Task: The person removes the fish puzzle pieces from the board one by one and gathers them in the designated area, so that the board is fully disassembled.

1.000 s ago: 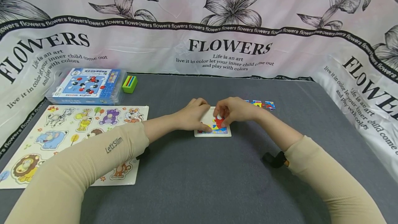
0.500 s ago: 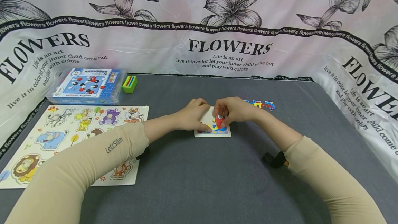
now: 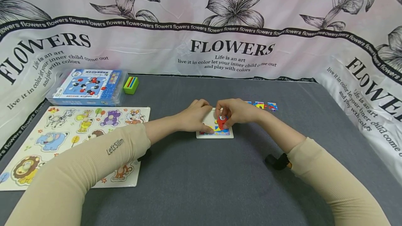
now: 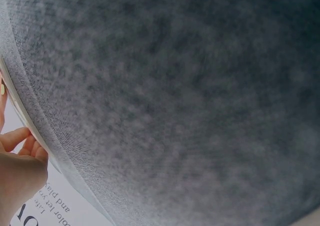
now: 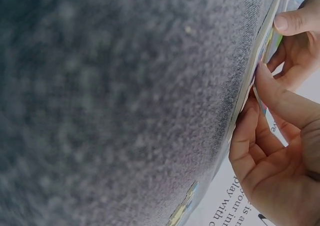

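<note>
A small cream puzzle board (image 3: 208,117) lies mid-table, with colourful picture pieces along its near side. My left hand (image 3: 194,116) holds the board at its left, thumb over the near pieces and the other fingers at the far side. Above the board's right part, my right hand (image 3: 239,110) pinches a red puzzle piece (image 3: 221,122) between thumb and fingers. From the right wrist view, the right hand (image 5: 280,161) sits low against the board's edge, and the left thumb presses the board farther up. Only part of a hand shows at the left edge of the left wrist view.
Several loose puzzle pieces (image 3: 259,105) lie behind my right hand. A large animal puzzle board (image 3: 75,128) is on the left, partly under my left sleeve. Behind it stand a blue molecule-kit box (image 3: 88,84) and a green striped block (image 3: 131,85). A printed curtain (image 3: 232,51) borders the table.
The red piece has turned and tilted slightly in my right fingers, over nearly the same spot. The left hand and the board have stayed in place.
</note>
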Demonstrator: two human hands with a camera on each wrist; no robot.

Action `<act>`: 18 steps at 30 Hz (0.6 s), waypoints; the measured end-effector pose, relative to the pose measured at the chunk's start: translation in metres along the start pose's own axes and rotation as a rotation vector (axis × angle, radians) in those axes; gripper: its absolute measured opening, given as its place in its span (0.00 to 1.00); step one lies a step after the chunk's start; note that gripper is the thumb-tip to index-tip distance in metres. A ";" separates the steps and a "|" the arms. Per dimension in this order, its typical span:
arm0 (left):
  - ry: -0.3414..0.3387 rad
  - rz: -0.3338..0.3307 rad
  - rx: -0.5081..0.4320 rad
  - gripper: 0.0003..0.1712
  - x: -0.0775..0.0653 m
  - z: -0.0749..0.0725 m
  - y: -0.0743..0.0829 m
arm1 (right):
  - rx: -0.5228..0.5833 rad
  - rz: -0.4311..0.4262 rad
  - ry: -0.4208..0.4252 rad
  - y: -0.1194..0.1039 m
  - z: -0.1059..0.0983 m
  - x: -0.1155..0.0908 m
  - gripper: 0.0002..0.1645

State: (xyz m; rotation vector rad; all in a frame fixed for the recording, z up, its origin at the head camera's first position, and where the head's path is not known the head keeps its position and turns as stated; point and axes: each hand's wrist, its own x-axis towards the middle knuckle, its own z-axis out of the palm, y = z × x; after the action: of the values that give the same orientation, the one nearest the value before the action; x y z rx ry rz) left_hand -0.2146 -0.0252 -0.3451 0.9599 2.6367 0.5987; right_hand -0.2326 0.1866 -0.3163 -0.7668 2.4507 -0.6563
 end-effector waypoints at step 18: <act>0.001 0.001 0.006 0.47 -0.001 0.000 -0.001 | 0.081 -0.045 0.017 0.001 -0.008 -0.004 0.13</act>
State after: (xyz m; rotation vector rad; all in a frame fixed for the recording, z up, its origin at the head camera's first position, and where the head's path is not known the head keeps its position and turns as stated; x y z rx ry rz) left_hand -0.2143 -0.0260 -0.3457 0.9627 2.6404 0.5920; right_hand -0.2347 0.1918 -0.3097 -0.7886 2.4124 -0.7775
